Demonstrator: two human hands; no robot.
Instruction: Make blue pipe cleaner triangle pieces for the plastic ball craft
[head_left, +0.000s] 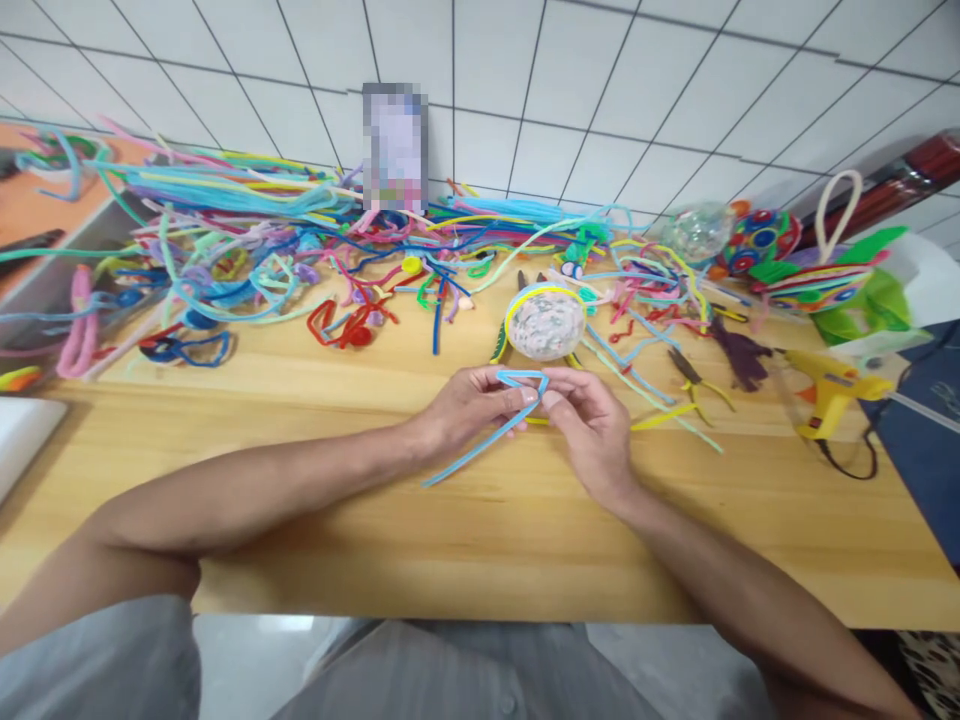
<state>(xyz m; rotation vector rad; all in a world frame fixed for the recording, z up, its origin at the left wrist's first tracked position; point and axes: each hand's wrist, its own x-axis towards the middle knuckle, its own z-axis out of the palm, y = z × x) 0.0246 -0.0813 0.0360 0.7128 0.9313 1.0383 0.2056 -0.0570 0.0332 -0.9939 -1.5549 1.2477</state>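
Observation:
A light blue pipe cleaner point(480, 446), bent into a narrow loop at its upper end, is pinched between my two hands. My left hand point(480, 405) grips it with thumb and fingers on the left of the bend. From the other side my right hand point(589, 420) presses the bend between thumb and forefinger. The pipe cleaner's loose end slants down to the left over the table. Just beyond my fingers rests a whitish speckled ball point(546, 324) with a yellow and blue band round its edge. Yellow strips beneath it are partly hidden by my hands.
Heaps of coloured pipe cleaners point(247, 200) line the wall side of the wooden table point(360, 540). To the right lie yellow-handled pliers point(696, 382) and a yellow glue gun point(832, 390) with a cord. A blurred phone-like rectangle point(394, 148) stands against the tiled wall.

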